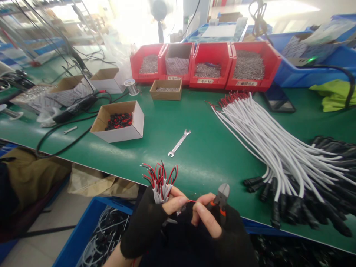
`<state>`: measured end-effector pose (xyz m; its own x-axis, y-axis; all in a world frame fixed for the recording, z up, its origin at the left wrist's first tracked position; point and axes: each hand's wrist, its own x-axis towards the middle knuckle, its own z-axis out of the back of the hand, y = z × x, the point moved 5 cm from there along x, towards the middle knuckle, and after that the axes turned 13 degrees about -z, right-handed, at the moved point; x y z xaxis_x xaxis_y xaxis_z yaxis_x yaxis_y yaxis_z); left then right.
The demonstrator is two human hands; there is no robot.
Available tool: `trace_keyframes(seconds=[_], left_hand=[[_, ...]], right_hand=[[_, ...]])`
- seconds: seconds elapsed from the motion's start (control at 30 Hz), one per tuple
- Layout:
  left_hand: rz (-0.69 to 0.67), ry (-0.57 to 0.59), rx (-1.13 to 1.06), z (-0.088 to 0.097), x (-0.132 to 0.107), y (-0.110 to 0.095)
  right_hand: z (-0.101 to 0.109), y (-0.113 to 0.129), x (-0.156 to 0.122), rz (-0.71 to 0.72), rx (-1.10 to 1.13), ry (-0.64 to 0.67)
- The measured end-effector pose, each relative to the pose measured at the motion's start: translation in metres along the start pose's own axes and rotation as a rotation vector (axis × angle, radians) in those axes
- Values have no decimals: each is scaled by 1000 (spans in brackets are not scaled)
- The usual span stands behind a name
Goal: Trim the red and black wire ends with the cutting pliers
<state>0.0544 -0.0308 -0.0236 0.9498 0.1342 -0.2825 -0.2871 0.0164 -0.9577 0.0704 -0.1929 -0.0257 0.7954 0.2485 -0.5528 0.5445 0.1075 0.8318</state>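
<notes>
Hold the left hand (154, 218) closed around the bundle of cables (161, 194), above the near edge of the counter (200, 170), with red and black ends fanned out at the top. Steady the thin red wire (191, 201) at the left thumb, and let the right hand (214, 222) stay curled in, thumb and forefinger close together at the wire's other side; firmly pinched or only touching, cannot tell. Mind the cutters (223, 193) tucked in that same right hand: point the blades away, as now, clear of the wire and the fingertips. Pull gently and straight, without bending the bare strands. Grip the bundle snugly, but avoid crushing the fanned ends. Leave the wrench (179, 143) lying flat beyond the hands, and the heap of white cables (278, 137) well off to the right
</notes>
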Motion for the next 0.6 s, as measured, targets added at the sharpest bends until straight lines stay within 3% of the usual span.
trace_keyframes(seconds=[0.13,0.3,0.47,0.6], left_hand=[[-47,-73,5,6,1,-2],[-62,-159,106,9,-4,-1],[6,-100,149,1,-9,2],[-28,-80,164,-2,-8,0]], right_hand=[[2,-15,0,4,-101,104],[3,-35,-1,-57,-247,130],[2,-32,-5,1,-361,144],[3,-34,-6,14,-381,133]])
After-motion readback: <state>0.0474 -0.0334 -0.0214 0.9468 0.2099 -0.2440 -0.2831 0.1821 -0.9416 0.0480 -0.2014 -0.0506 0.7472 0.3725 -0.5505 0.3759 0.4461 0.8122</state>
